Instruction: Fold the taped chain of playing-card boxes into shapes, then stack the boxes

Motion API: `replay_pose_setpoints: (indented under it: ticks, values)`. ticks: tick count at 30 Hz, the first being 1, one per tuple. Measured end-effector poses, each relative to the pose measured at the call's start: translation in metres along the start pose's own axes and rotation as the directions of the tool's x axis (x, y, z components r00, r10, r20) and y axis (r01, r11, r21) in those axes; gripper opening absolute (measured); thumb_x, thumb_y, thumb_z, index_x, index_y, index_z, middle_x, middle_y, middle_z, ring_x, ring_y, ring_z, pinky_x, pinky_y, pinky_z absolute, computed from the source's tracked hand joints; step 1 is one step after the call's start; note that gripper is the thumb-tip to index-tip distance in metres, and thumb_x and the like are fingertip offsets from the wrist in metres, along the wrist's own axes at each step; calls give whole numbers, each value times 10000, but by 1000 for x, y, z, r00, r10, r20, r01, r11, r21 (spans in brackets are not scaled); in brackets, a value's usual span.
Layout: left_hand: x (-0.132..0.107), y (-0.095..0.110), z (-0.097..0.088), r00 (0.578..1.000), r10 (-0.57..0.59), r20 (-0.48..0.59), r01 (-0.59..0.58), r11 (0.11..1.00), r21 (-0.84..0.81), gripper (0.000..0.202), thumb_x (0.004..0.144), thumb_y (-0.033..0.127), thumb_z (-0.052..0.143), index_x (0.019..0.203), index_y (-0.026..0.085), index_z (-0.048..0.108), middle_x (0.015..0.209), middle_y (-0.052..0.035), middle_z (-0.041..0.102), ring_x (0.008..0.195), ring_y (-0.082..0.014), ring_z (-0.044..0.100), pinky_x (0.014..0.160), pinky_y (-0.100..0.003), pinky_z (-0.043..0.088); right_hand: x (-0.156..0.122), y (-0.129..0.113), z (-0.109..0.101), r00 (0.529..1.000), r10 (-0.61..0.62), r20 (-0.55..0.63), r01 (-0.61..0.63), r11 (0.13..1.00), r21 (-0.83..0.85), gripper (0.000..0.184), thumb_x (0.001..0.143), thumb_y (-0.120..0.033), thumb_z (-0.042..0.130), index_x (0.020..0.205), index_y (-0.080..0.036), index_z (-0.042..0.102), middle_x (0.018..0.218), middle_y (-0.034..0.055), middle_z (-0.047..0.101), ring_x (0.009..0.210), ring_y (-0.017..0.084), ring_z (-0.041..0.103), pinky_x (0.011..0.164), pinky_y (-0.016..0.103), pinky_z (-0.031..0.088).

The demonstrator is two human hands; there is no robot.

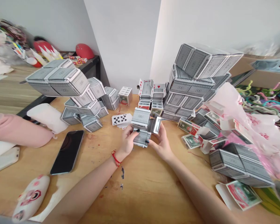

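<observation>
Head view: left hand (pixel 128 141) and right hand (pixel 163 144) grasp 1 grey-patterned card block (pixel 141 118) from opposite sides, fingers curled around it, seemingly for steadiness.

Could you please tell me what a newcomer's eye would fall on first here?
The tall stack of grey-patterned blocks right of centre would probably catch the eye first. Next, in the middle, the left hand and right hand hold a small card-patterned structure. On the left, a lower stack of similar blocks rises beyond a dark phone.
</observation>
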State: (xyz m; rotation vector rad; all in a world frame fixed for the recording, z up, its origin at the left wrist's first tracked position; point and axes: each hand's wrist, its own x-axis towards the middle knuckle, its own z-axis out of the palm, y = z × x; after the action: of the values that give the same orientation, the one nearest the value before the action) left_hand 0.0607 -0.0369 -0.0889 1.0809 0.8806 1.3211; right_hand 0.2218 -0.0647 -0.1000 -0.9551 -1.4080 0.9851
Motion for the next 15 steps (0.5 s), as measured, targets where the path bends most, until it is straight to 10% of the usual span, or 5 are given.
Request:
replay_pose_setpoints:
  ticks: [4, 9, 15]
  values:
    - [-1, 3, 2, 999, -18, 38, 15, 996, 90, 93, 697, 226, 590, 767, 169, 612, 729, 2, 624, 706, -154, 551, 651, -259, 418, 5, -11, -9, 982, -185, -32, 177, 969, -175, 836, 790, -318, 672, 1441, -311, 147, 1510, 128, 247, 1395, 282, 278, 1084, 531, 336]
    - [1, 0, 2, 998, -55, 31, 54, 998, 40, 94, 680, 230, 593, 756, 174, 597, 725, 10, 605, 705, -153, 528, 655, -259, 398, 10, -25, -15, 869, -496, -4, 449, 791, -415, 454, 799, -139, 613, 1185, -326, 465, 1386, 91, 354, 1316, 287, 392, 997, 547, 438]
    - [2, -2, 2, 998, -54, -13, 55, 998, 35, 101, 671, 225, 609, 758, 173, 597, 756, 2, 621, 728, -156, 544, 686, -262, 418, 9, -43, -12, 857, -511, 60, 446, 678, -584, 199, 800, -81, 602, 889, -259, 587, 1332, 74, 355, 1269, 286, 411, 939, 499, 504]
